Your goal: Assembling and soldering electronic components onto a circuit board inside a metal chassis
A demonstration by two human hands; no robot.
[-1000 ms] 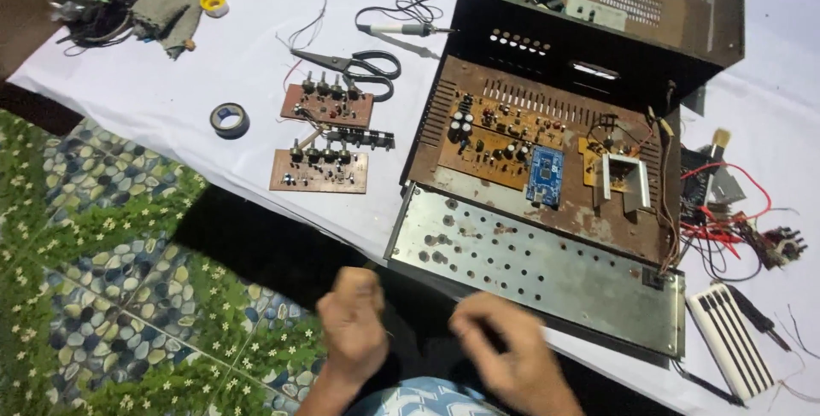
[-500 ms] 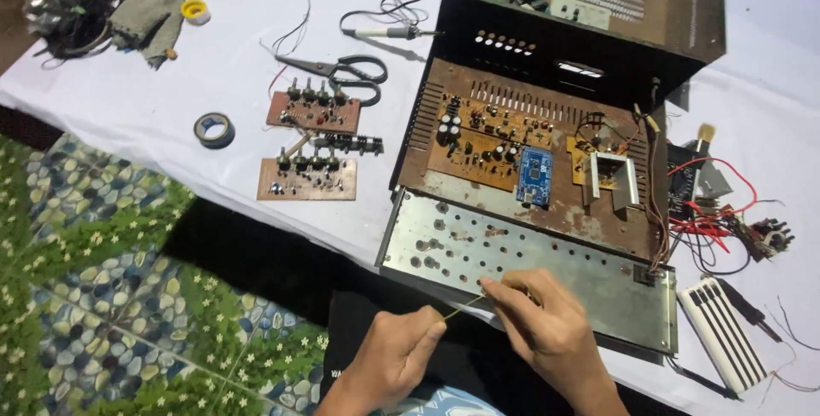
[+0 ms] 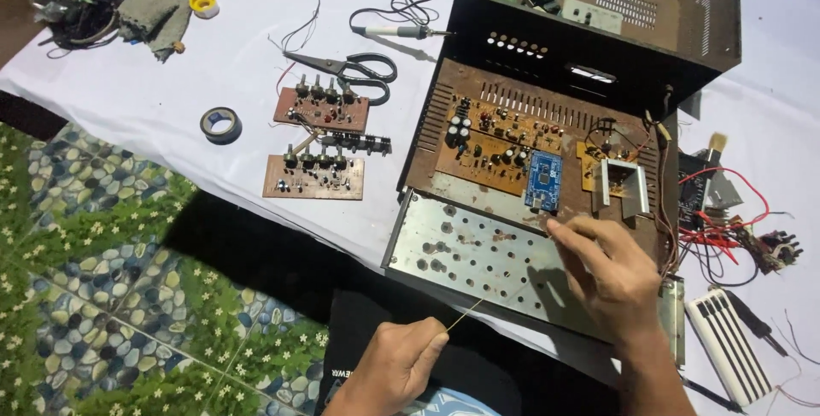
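A table (image 3: 128, 100) covered with a white cloth stands on a floor (image 3: 102, 296) of tiles printed with pebbles, green leaves and small white flowers. The light is bright.

Thin pale wire (image 3: 465, 313): taut, slanting from near-left up to far-right. It crosses the perforated metal panel (image 3: 478, 254), which lies flat, hinged open.

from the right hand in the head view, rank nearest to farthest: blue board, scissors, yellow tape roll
From the right hand:
1. Blue board, just above-left of the fingertips, inside the opened chassis.
2. Scissors, farther up-left on the white cloth, above the small brown circuit boards.
3. Yellow tape roll, farthest, near the top-left corner beside the grey cloth.
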